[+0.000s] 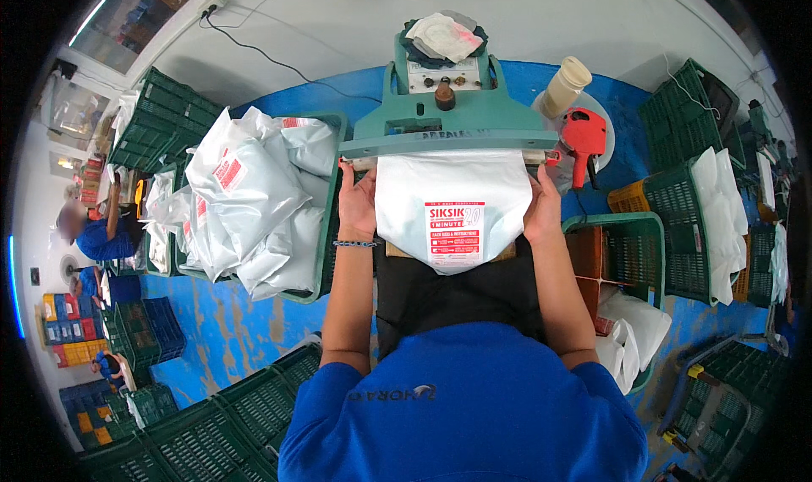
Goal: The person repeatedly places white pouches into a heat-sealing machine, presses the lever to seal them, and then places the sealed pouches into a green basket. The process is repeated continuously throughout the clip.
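A filled white plastic bag [397,199] with a red printed label hangs in front of me, its upper edge under the long bar of a green bag sealer [440,135]. My left hand [358,203] is closed at the bag's upper left side, close to the bar's left end. On the opposite side my right hand [542,207] grips the bag's upper right edge, just below the bar. Parts of the fingers of both hands are hidden by the bag and the bar. Folded cloths [444,38] lie on top of the sealer.
Left of the sealer, a green crate [326,228] overflows with white bags [228,178]. At the right stand a red handheld label gun [584,139], a beige container [567,86] and a green crate [626,228] with white bags. More crates [228,431] stand behind me; people work far left.
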`<control>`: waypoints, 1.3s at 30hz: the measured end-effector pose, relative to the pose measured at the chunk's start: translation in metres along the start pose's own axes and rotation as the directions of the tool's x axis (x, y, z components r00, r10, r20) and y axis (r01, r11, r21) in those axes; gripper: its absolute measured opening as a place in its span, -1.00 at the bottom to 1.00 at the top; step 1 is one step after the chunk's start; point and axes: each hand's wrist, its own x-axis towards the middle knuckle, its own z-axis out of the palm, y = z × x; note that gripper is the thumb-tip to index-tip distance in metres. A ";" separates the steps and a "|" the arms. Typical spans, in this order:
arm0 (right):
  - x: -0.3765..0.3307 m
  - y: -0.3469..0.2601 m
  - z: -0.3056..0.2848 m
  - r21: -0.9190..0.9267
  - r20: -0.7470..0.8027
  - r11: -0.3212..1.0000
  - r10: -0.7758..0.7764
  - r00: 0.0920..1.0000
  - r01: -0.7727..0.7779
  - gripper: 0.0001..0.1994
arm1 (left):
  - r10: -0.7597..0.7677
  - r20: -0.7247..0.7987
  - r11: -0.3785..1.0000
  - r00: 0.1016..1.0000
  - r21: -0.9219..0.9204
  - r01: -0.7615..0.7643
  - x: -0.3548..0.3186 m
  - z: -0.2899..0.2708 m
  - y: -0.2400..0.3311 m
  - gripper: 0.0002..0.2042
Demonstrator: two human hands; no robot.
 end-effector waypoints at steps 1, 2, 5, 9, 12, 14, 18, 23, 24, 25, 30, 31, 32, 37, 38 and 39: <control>0.000 0.001 -0.001 -0.003 0.014 1.000 -0.008 1.000 0.008 -0.41 | 0.013 0.003 1.000 1.000 0.020 -0.013 0.000 0.000 0.001 -0.11; 0.000 0.001 -0.001 -0.005 0.003 1.000 -0.015 1.000 0.015 -0.41 | -0.021 -0.004 1.000 1.000 0.000 0.021 -0.001 -0.001 0.000 -0.10; -0.001 0.002 -0.001 -0.010 -0.018 1.000 -0.013 1.000 0.012 -0.42 | -0.048 -0.106 0.999 0.993 0.017 0.051 0.000 -0.001 -0.006 -0.08; -0.001 0.002 -0.001 -0.029 -0.012 1.000 0.006 1.000 -0.007 -0.45 | -0.050 -0.282 0.998 0.958 0.023 0.059 0.005 -0.002 -0.010 -0.08; -0.001 0.002 0.000 -0.040 -0.023 0.999 -0.037 0.999 0.036 -0.51 | 0.066 -0.205 0.980 0.976 0.196 -0.025 0.009 -0.003 -0.005 -0.12; -0.001 0.003 0.001 -0.072 -0.016 0.995 -0.076 0.997 0.074 -0.55 | 0.219 -0.207 0.910 0.953 0.397 -0.123 0.011 -0.004 -0.004 -0.13; -0.002 0.006 0.004 -0.074 -0.049 0.995 -0.074 0.996 0.070 -0.61 | 0.273 -0.153 0.861 0.950 0.479 -0.170 0.010 -0.002 -0.005 -0.05; -0.003 0.006 0.004 -0.079 -0.061 0.992 -0.100 0.993 0.095 -0.60 | 0.220 -0.117 0.923 0.968 0.347 -0.168 0.006 0.006 -0.004 -0.01; -0.004 0.006 0.004 -0.088 -0.055 0.991 -0.108 0.993 0.103 -0.60 | 0.199 -0.109 0.945 0.974 0.286 -0.161 0.005 0.007 -0.003 -0.03; -0.005 0.005 0.003 -0.082 -0.043 0.992 -0.098 0.994 0.094 -0.60 | 0.188 -0.121 0.962 0.975 0.224 -0.158 0.003 0.009 -0.002 -0.05; -0.006 0.006 -0.001 -0.068 0.002 0.996 -0.062 0.998 0.062 -0.58 | 0.237 -0.137 0.908 0.962 0.383 -0.169 -0.003 0.018 -0.001 -0.05; -0.005 0.007 -0.001 -0.071 -0.019 0.995 -0.075 0.997 0.073 -0.58 | 0.244 -0.114 0.899 0.963 0.398 -0.180 -0.003 0.018 0.000 -0.04; -0.004 0.007 -0.002 -0.073 -0.023 0.994 -0.089 0.996 0.087 -0.58 | 0.243 -0.121 0.892 0.962 0.418 -0.173 -0.003 0.019 0.000 -0.04; -0.003 0.008 -0.004 -0.071 -0.021 0.995 -0.071 0.997 0.069 -0.58 | 0.218 -0.099 0.852 0.971 0.505 -0.140 0.002 0.014 0.002 0.07; -0.004 0.008 -0.004 -0.074 -0.018 0.995 -0.072 0.997 0.071 -0.58 | 0.222 -0.099 0.852 0.970 0.503 -0.144 0.003 0.013 0.001 0.07; -0.004 0.008 -0.003 -0.082 -0.038 0.994 -0.080 0.996 0.077 -0.58 | 0.234 -0.098 0.848 0.967 0.507 -0.154 0.004 0.011 0.000 0.06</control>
